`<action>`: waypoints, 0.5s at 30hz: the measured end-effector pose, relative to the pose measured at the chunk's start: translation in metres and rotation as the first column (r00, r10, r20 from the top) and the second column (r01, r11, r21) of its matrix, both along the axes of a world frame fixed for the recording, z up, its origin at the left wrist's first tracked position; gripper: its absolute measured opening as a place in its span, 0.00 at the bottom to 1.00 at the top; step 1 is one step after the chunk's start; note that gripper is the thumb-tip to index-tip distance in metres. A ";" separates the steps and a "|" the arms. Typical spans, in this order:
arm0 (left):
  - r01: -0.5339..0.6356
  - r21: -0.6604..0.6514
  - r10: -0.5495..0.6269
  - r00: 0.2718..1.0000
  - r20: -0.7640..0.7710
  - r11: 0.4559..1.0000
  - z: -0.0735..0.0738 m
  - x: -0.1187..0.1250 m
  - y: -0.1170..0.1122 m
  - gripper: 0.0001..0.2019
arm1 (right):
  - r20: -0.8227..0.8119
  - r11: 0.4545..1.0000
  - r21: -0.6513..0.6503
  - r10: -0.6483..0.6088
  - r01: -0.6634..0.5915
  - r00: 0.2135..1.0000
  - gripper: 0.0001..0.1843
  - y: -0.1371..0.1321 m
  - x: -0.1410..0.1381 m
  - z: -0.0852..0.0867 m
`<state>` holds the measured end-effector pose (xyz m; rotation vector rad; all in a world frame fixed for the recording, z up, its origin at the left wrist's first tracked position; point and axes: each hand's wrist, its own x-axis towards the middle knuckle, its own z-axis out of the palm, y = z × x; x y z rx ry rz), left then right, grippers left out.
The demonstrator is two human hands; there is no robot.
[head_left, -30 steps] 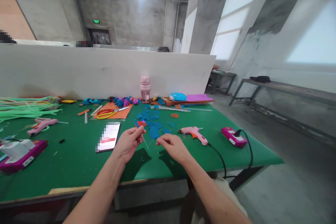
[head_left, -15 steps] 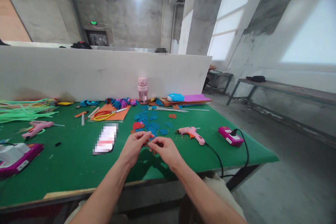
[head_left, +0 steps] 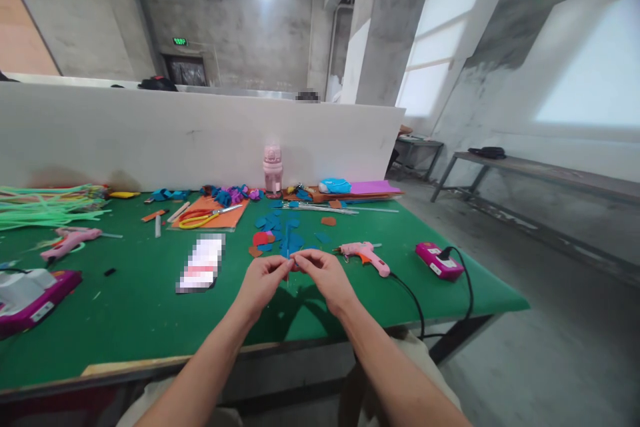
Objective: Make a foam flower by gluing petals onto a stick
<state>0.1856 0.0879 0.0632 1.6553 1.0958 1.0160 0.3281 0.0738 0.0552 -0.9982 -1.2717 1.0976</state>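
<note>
In front of me my left hand [head_left: 265,280] and my right hand [head_left: 319,275] meet above the green table, fingertips touching. Both pinch a thin, pale stick [head_left: 288,253] that stands nearly upright, its lower end poking out below the fingers. Blue material shows around its upper part, though I cannot tell whether it is attached or lies behind. Just beyond the fingers are scattered blue cut pieces [head_left: 270,220], a red piece [head_left: 261,238] and some brown pieces [head_left: 329,221]. To the right of my right hand a pink glue gun [head_left: 365,256] lies on its side.
Left of my hands lies a phone [head_left: 203,263]. Scissors [head_left: 203,217] rest on an orange sheet [head_left: 233,219]. A pink bottle [head_left: 273,170] stands against the white partition [head_left: 200,140]. A purple power strip [head_left: 440,260] with a black cable sits at right; green strips [head_left: 45,207] lie far left.
Both hands have turned a little and my fingertips have come together. The thin stick now stands upright between them, and my right hand has shifted slightly right and up.
</note>
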 end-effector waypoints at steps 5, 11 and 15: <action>0.046 0.141 -0.029 0.992 -0.122 0.989 -0.001 0.006 -0.004 0.12 | -0.155 0.997 -0.061 0.037 -0.047 0.987 0.07 -0.003 -0.005 0.002; 0.214 -0.184 -0.161 0.951 0.265 0.959 0.001 0.006 -0.006 0.13 | -0.268 0.997 -0.077 0.001 -0.022 0.963 0.06 0.001 -0.003 -0.002; 0.265 -0.258 -0.121 0.877 0.465 0.929 -0.002 0.006 -0.006 0.13 | -0.403 0.982 -0.123 0.085 -0.146 0.911 0.07 -0.001 -0.007 -0.001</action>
